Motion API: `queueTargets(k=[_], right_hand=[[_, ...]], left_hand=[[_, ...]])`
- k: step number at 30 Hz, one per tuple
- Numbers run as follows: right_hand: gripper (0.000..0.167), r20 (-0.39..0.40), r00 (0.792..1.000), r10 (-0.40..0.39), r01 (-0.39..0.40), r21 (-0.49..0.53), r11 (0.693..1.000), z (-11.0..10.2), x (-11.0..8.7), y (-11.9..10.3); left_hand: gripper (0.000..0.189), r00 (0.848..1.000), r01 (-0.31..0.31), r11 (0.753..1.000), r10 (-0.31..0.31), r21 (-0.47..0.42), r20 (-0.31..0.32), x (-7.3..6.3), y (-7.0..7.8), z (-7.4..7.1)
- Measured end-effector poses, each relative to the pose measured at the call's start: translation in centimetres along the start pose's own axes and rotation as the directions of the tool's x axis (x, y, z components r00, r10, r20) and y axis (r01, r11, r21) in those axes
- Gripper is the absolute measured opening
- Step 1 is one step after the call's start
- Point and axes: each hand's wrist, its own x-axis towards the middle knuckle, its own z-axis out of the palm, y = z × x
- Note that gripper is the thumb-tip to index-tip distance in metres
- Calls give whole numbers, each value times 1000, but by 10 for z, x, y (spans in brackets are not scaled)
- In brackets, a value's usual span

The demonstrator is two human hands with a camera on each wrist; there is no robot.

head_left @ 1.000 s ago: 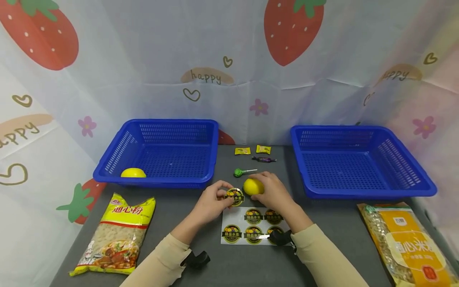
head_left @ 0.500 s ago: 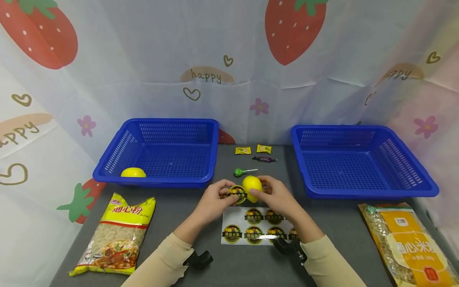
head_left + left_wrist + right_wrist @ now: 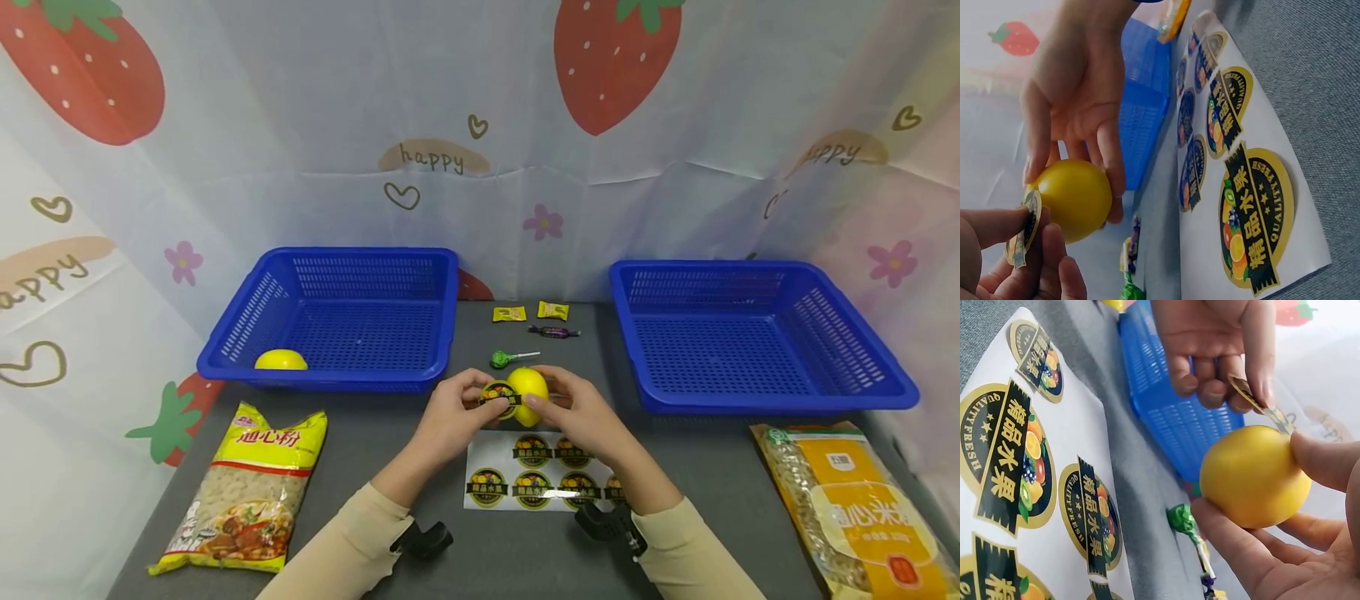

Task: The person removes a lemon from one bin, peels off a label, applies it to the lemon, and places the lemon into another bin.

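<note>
My left hand (image 3: 452, 412) pinches a round black-and-gold sticker (image 3: 497, 402) between thumb and fingers. Its edge is right at the side of a yellow lemon (image 3: 529, 392), which my right hand (image 3: 581, 412) grips above the table. In the right wrist view the thumb and fingers wrap the lemon (image 3: 1254, 478), and the sticker (image 3: 1254, 397) is seen nearly edge-on. Below both hands lies a white sheet of stickers (image 3: 495, 454), printed with fruit and Chinese lettering. The sheet (image 3: 1254, 212) shows close up in the left wrist view.
A blue basket (image 3: 442, 333) at left holds another lemon (image 3: 281, 360); a second blue basket (image 3: 626, 333) stands right. Between them lie a green lollipop (image 3: 501, 359), a dark-wrapped candy (image 3: 553, 332) and yellow candies (image 3: 509, 314). Food bags (image 3: 243, 492) flank the table, one (image 3: 862, 508) at right.
My right hand has lifted the lemon and turned it more upright, toward my left hand. My left hand has moved slightly right and up, bringing the sticker against the lemon's side.
</note>
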Motion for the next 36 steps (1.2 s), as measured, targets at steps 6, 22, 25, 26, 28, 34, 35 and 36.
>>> queueTargets(k=[6, 22, 25, 26, 28, 34, 35, 36], right_hand=[[62, 8, 1000, -9, 9, 5, 1000, 1, -2, -2], [61, 10, 998, -63, 63, -26, 998, 6, -5, -6], [62, 4, 998, -57, 57, -15, 998, 5, -6, -5], [62, 3, 999, -53, 53, -16, 998, 4, -6, -4], [63, 0, 999, -43, 43, -7, 999, 3, -6, -3], [59, 0, 999, -52, 52, 21, 998, -1, -8, -3], [59, -5, 998, -62, 62, 10, 998, -1, -9, -3], [57, -11, 997, -75, 75, -8, 997, -2, -10, -3]], left_hand=[[23, 1000, -10, 1000, 10, 8, -3, 0, 2, 1], [23, 1000, -7, 999, 7, 40, 8, -1, 2, 3], [21, 1000, -6, 1000, 5, 30, 29, -2, 3, 4], [21, 999, -12, 1000, 11, 29, 34, -1, 3, 4], [21, 999, -24, 999, 23, 31, 41, -1, 2, 5], [20, 999, -50, 995, 49, 81, 10, -1, 1, 5], [20, 999, -50, 996, 49, 80, 6, -1, 1, 5], [20, 999, -49, 996, 49, 70, 5, -1, 1, 5]])
